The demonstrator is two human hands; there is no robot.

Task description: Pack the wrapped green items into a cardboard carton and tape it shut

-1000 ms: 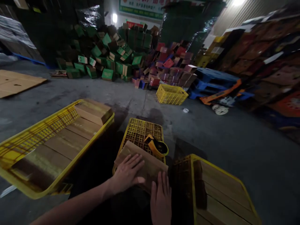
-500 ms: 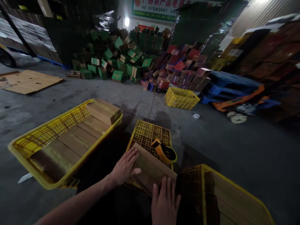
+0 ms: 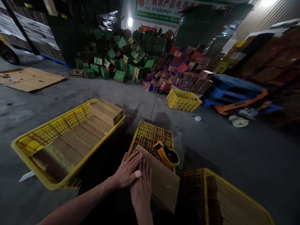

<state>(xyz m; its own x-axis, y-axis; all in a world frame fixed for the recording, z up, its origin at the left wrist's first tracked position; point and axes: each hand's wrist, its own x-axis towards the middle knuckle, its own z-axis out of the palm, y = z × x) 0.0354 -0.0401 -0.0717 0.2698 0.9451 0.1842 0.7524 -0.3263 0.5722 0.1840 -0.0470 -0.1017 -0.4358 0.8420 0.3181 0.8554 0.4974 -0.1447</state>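
Observation:
A brown cardboard box (image 3: 164,179) lies slantwise on an upturned yellow crate (image 3: 150,132) in front of me. My left hand (image 3: 128,170) rests on the box's left end, fingers stretched out. Right beside it, my right hand (image 3: 142,184) lies flat on the same end with its fingers extended, and the two hands touch. Behind the box, on the crate's grid, sits a yellow and black tape dispenser (image 3: 166,153). The underside of the box is hidden.
At left stands a long yellow crate (image 3: 25,137) with several cardboard boxes inside. Another crate (image 3: 236,182) with boxes is at lower right. Farther off are a yellow crate (image 3: 184,100), an orange pallet jack (image 3: 241,104), blue pallets (image 3: 236,84) and heaped green boxes (image 3: 120,76).
My right hand has slid left along the box from its right end to beside my left hand. My left hand stays on the left end.

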